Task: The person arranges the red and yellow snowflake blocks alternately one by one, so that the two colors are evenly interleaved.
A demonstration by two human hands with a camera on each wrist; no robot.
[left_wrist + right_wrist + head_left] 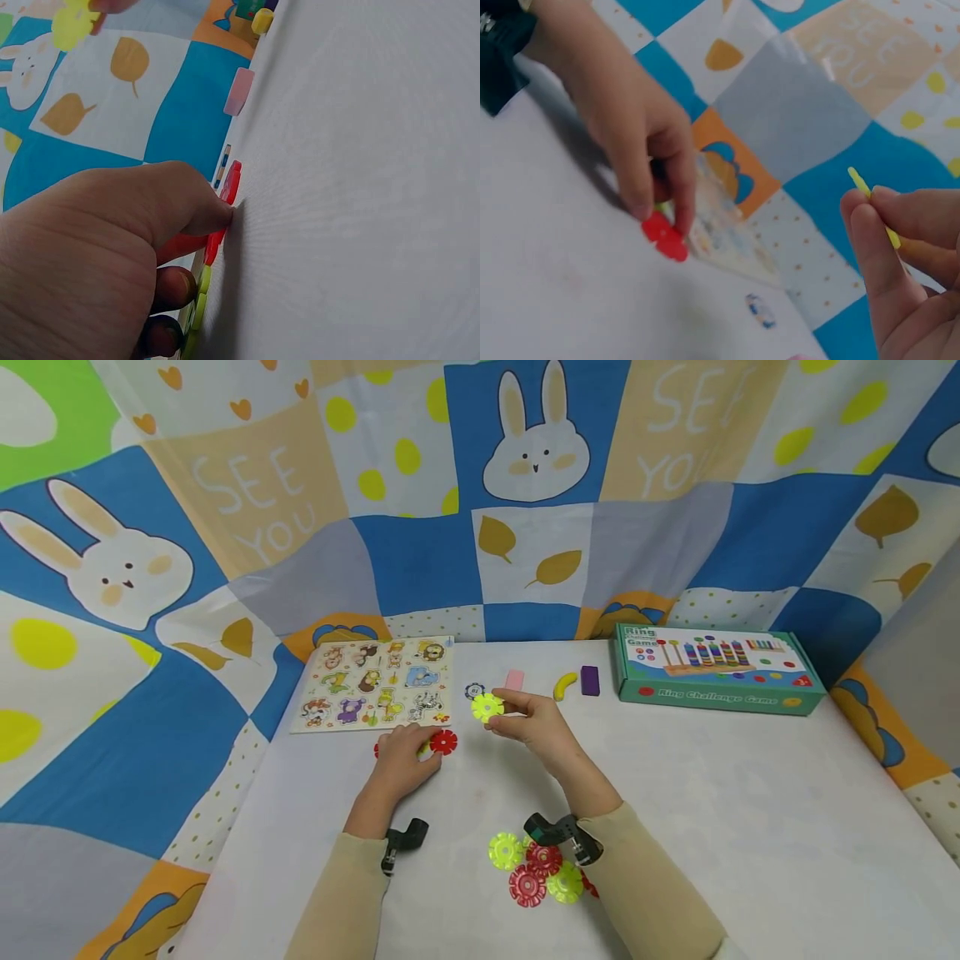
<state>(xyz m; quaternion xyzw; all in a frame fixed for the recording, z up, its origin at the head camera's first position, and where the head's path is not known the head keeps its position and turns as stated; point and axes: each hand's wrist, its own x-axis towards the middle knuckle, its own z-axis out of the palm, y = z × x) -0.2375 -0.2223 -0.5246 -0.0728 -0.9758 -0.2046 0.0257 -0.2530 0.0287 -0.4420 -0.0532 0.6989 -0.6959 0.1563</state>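
Observation:
My right hand (538,732) pinches a yellow-green notched disc (486,707) between thumb and fingers, holding it up above the table; the right wrist view shows this thin disc (859,181) edge-on. Lower and to the left, my left hand (401,766) grips a red notched disc (444,742) at the tabletop, thumb and a finger at its edges. Under the left fingers, yellow-green pieces (198,309) line up with the red disc (234,180). Another red edge (377,750) peeks out left of that hand, the rest hidden beneath it.
Near my right sleeve lies a pile of red (527,886) and yellow-green discs (506,852). An animal puzzle board (375,685) stands behind the left hand. Farther back are a small gear-patterned piece (474,691), a pink block (514,680), a yellow banana shape (564,685), a purple block (590,681) and a green game box (720,668).

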